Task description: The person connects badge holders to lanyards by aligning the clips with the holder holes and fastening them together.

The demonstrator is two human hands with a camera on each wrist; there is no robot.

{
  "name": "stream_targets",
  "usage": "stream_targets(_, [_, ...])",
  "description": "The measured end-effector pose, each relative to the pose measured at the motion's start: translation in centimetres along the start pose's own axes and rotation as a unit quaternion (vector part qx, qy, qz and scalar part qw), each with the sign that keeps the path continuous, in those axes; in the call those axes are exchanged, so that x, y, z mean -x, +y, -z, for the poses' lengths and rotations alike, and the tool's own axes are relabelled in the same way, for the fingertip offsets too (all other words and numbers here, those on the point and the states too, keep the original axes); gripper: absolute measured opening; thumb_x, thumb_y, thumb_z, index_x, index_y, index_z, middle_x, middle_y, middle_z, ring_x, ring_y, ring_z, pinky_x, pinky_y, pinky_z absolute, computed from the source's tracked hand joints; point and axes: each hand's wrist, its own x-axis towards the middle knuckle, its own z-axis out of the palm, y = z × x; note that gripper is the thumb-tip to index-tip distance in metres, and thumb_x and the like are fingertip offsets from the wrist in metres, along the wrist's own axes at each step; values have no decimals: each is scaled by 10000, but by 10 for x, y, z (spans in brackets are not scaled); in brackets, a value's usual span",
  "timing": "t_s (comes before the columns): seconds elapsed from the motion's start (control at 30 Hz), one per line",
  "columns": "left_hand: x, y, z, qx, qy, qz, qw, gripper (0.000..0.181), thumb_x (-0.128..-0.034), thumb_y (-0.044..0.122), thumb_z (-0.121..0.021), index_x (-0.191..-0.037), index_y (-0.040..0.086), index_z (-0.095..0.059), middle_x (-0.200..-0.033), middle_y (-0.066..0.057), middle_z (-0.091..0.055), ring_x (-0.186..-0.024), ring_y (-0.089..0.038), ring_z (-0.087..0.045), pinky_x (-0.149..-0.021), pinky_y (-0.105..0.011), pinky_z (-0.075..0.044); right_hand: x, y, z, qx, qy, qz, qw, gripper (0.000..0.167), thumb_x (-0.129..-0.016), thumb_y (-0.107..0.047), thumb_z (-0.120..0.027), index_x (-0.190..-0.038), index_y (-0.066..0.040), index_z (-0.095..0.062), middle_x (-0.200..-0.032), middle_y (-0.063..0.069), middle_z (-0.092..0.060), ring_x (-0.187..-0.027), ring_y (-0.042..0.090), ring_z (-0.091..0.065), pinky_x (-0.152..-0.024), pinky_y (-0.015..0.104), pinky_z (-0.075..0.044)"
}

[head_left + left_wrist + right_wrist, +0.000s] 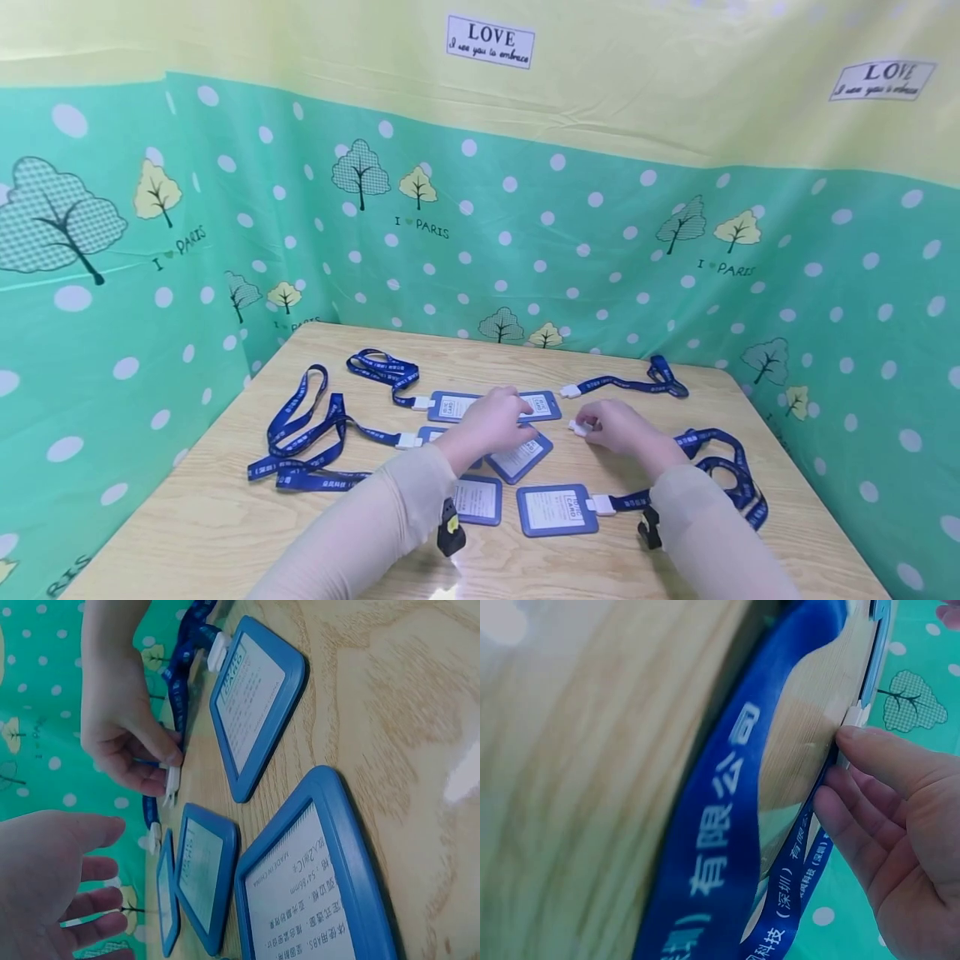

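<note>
My right hand (618, 429) pinches the white plastic clip (578, 427) of a blue lanyard between thumb and fingers. In the right wrist view, its blue printed strap (799, 855) trails from that clip. My left hand (487, 425) hovers over the blue-framed badge holders, its fingers spread and nothing held, as the left wrist view shows (45, 885). Below it a tilted badge holder (519, 458) lies, with another badge holder (543, 406) just behind. The left hand partly hides the holders under it.
A badge holder (557, 510) with lanyard attached lies front right; another badge holder (483, 502) lies left of it. Lanyards lie at the left (300, 450), back left (386, 367) and back right (637, 385). A patterned curtain (465, 267) hangs behind the wooden table (187, 533).
</note>
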Motion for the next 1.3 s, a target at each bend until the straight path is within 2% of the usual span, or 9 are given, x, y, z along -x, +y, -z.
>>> stream_targets(0.4, [8, 15, -1, 45, -169, -220, 9996, 422, -924, 468, -724, -1263, 217, -727, -1289, 2, -624, -1195, -211, -579, -969, -386, -525, 12, 6, 3, -7, -44, -30, 10000, 269, -883, -97, -784, -1142, -161, -746, -1045, -24, -707, -1025, 210, -659, -966, 494, -526])
stream_targets(0.57, [11, 17, -2, -33, -140, -441, 9989, 415, -930, 476, -717, -1256, 220, -730, -1239, 17, -637, -1132, -180, -603, -921, -349, -543, 17, 6, 4, -48, -69, -102, 9999, 267, -898, -114, -779, -1153, -189, -750, -1037, -54, -700, -1017, 184, -654, -968, 495, -527])
stream_targets(0.77, [15, 17, -3, -42, -235, -452, 9987, 412, -936, 469, -707, -1267, 226, -723, -1195, 25, -628, -1044, -148, -601, -853, -313, -545, 22, 6, 3, -80, -55, -84, 9999, 275, -893, -125, -785, -1151, -215, -752, -1023, -79, -697, -1013, 170, -654, -960, 486, -533])
stream_targets(0.87, [16, 17, -4, -47, -269, -463, 9986, 413, -935, 470, -706, -1270, 230, -722, -1231, 18, -626, -1080, -160, -602, -885, -331, -543, 24, 5, 3, -71, -52, -88, 9999, 267, -889, -129, -791, -1136, -225, -755, -1026, -85, -699, -1016, 166, -654, -960, 489, -533])
stream_targets(1.03, [20, 17, -3, -55, -337, -455, 9984, 408, -931, 471, -710, -1271, 245, -719, -1355, -8, -604, -1234, -214, -572, -1006, -401, -509, 25, 3, 0, -5, -20, -104, 9999, 261, -879, -138, -804, -1115, -241, -761, -1007, -104, -693, -980, 137, -644, -944, 479, -539])
stream_targets(1.3, [25, 17, -3, 39, -354, -528, 9980, 399, -919, 461, -725, -1247, 234, -737, -1267, 16, -622, -1140, -190, -597, -934, -367, -535, 30, -1, -2, 41, -60, -13, 10000, 257, -877, -140, -813, -1111, -238, -773, -960, -116, -688, -894, 102, -620, -912, 441, -555])
